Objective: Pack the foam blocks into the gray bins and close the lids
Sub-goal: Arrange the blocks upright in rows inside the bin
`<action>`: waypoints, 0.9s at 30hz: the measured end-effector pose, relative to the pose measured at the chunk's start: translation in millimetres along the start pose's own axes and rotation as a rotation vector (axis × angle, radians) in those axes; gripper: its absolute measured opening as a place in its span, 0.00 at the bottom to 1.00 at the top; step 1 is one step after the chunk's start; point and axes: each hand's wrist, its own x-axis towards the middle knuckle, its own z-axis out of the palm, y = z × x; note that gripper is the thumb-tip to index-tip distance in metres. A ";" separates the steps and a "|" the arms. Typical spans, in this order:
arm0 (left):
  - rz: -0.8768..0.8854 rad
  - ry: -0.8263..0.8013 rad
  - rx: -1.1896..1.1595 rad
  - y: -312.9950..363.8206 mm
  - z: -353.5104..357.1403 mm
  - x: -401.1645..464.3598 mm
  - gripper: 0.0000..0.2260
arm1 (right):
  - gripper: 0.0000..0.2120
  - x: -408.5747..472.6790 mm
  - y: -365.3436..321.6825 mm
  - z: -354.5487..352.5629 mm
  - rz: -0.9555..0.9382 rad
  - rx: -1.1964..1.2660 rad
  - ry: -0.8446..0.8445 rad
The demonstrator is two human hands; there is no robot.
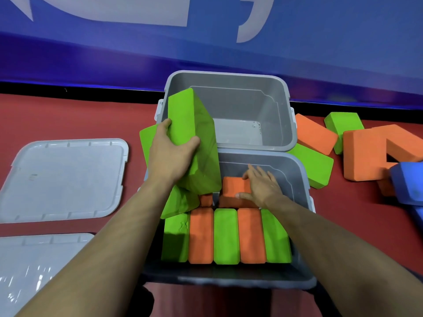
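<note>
Left hand [170,154] grips scuffed green block [194,138]; near bin [297,179] half-packed.

Bright, even overhead light; white glare streaks on nearest gray lid [34,271], soft shadow across packed blocks [225,235] in near bin [304,191]; wide-angle bowing at edges, slight softness at frame bottom.

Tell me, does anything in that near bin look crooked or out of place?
Yes. Behind the neat row of upright blocks in the near bin, a green block sits tilted, and the orange block under the right hand isn't lined up with the row.
</note>
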 end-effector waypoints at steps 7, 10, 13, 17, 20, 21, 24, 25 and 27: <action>-0.003 -0.034 -0.034 -1.9 2.5 -3.0 0.36 | 0.32 -10.4 -0.3 0.9 0.095 0.069 0.028; -0.003 -0.040 -0.042 -2.5 3.1 -2.1 0.37 | 0.35 -14.9 4.2 -2.4 0.120 0.112 0.000; -0.006 -0.045 -0.045 -3.6 3.0 -1.3 0.37 | 0.41 -13.4 0.6 -5.2 0.121 0.117 -0.081; -0.003 -0.041 -0.044 -4.4 1.7 -0.4 0.36 | 0.39 -10.1 -9.7 -2.3 0.149 0.121 -0.066; -0.011 -0.023 -0.047 -4.5 -0.5 3.6 0.36 | 0.43 -6.7 -15.8 -5.4 0.203 0.185 -0.003; -0.011 -0.018 -0.051 -5.0 -0.8 5.1 0.36 | 0.44 -5.8 -17.6 -6.2 0.222 0.195 0.008; -0.013 -0.022 -0.055 -6.2 -2.1 5.6 0.36 | 0.39 -7.3 -23.1 -8.8 0.239 0.183 0.035; -0.011 -0.028 -0.062 -6.6 -2.1 5.3 0.36 | 0.37 -8.3 -23.9 -10.0 0.235 0.189 0.045; -0.008 -0.042 -0.081 -7.9 -1.9 5.3 0.36 | 0.36 -9.2 -24.2 -16.6 0.236 0.223 0.067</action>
